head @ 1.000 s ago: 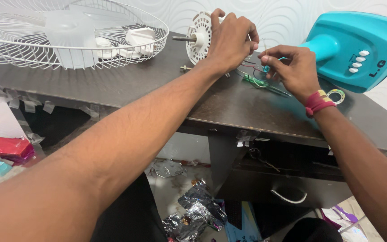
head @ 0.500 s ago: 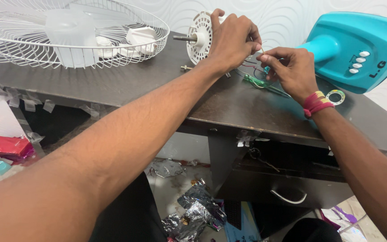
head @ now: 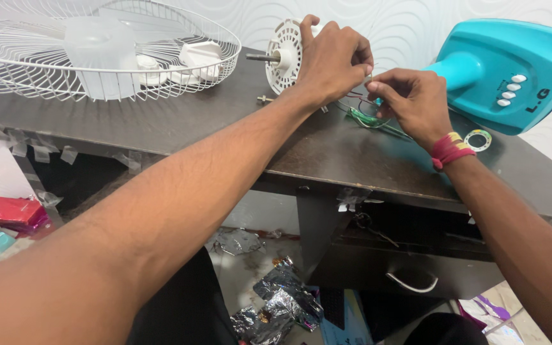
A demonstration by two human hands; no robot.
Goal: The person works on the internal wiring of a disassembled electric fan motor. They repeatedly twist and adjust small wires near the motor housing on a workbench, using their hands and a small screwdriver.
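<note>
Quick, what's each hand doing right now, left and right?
Left hand: closed around the white fan motor.
Right hand: fingers pinched on thin wires.

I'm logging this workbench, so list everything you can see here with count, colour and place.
fan motor: one, white, back of table, shaft pointing left
wires: a few, thin, red and dark, between the two hands
green part: one, on table under the right hand
fan guard: one, white wire, left end of table, blade and white parts lying in it
fan base: one, teal with white buttons, right end of table
tape roll: one, small ring, near the base
bolt: one, brass, in front of motor
table: one, dark brown
foil wrappers: several, silver, floor
red box: one, lower left
left hand: grips the motor
right hand: red wristband, pinches the wires
</note>
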